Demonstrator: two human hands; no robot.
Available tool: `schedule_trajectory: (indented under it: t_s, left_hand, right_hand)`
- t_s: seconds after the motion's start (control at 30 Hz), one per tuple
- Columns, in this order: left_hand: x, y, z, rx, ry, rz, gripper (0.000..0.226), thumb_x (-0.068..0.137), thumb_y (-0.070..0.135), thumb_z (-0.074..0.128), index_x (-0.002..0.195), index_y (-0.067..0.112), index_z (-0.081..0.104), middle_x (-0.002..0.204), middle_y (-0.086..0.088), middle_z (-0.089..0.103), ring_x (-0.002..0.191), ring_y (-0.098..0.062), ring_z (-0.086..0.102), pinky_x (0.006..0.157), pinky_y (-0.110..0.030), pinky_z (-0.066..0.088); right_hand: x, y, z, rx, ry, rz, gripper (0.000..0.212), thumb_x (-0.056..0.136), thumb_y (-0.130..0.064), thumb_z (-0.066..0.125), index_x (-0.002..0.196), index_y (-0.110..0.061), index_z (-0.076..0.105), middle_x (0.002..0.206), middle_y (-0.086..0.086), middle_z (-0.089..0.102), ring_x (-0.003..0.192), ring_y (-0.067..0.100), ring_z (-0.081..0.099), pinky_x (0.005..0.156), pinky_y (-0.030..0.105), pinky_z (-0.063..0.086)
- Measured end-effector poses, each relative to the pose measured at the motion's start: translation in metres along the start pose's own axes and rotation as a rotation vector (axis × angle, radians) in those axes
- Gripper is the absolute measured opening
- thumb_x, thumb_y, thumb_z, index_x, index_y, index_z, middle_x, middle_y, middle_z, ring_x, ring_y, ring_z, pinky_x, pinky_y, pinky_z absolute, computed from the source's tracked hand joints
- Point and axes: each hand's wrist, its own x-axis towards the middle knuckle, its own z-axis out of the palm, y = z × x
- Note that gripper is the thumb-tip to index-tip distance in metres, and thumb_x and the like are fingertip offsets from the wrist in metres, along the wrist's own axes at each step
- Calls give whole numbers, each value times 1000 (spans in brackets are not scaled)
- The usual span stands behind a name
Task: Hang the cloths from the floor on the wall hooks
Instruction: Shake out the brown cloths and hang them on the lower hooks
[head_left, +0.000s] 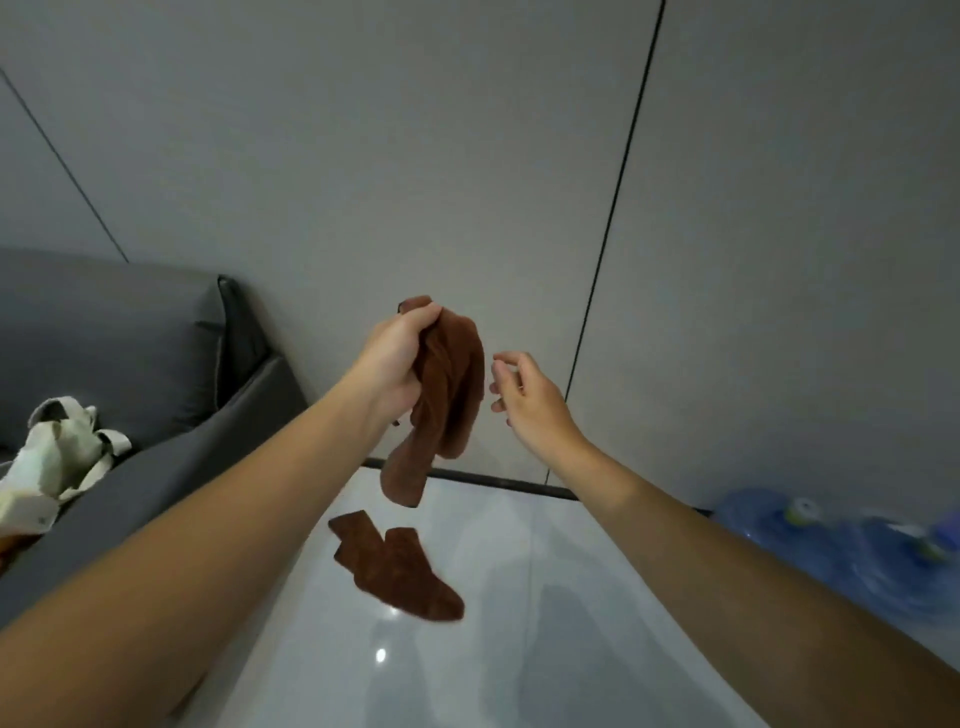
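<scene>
My left hand (395, 358) grips a brown cloth (449, 395) by its bunched upper part, and the rest of it hangs down in front of the grey wall. My right hand (524, 395) hovers just to the right of this cloth, fingers loosely curled, holding nothing and not touching it. A second brown cloth (397, 566) lies crumpled on the glossy white floor (545, 597) below my hands. No wall hook is in view.
A dark grey sofa (130, 353) stands at the left against the wall, with a pale fabric bag (57, 452) on its seat. Blue water bottles (841, 540) lie at the right by the wall. A black skirting strip (498, 480) runs along the wall's base.
</scene>
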Motion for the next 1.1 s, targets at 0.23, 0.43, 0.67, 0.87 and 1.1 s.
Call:
schedule_trajectory:
  t_s: [0.23,0.43,0.67,0.87,1.1]
  left_hand:
    - [-62,93,82,12,-355,105,17,93,14,60,108,6,59,83,-10,70,74,-20,72,68,-29,57]
    - [-116,94,140,36,-556,187,18,89,-2,60,103,9,59,84,-13,69,79,-26,71,76,-40,59]
    - [-191,64,213,64,-750,175,34,87,-12,55,108,15,55,105,-17,66,96,-31,68,81,-44,58]
    - [-261,33,261,58,-849,155,58,84,-21,46,132,11,45,114,-21,61,103,-37,64,86,-51,55]
    - [-346,8,310,24,-964,127,59,86,-17,41,132,20,45,114,-20,62,100,-37,66,80,-51,57]
  right_hand:
    - [-48,-55,-56,-24,97,110,53,101,-53,30,150,-33,23,140,5,53,125,23,54,105,45,44]
    - [-121,-66,-89,153,172,244,53,97,-63,24,142,-38,35,130,-6,55,114,16,58,99,45,48]
    - [-214,-54,-133,391,312,343,54,93,-69,34,127,-32,53,103,5,68,90,20,66,82,40,58]
    - [-269,-49,-186,628,553,276,56,95,-64,41,126,-22,62,118,4,70,113,20,64,104,45,47]
    - [-359,-39,-233,650,599,361,45,98,-50,48,116,-11,63,111,13,68,104,26,62,102,43,45]
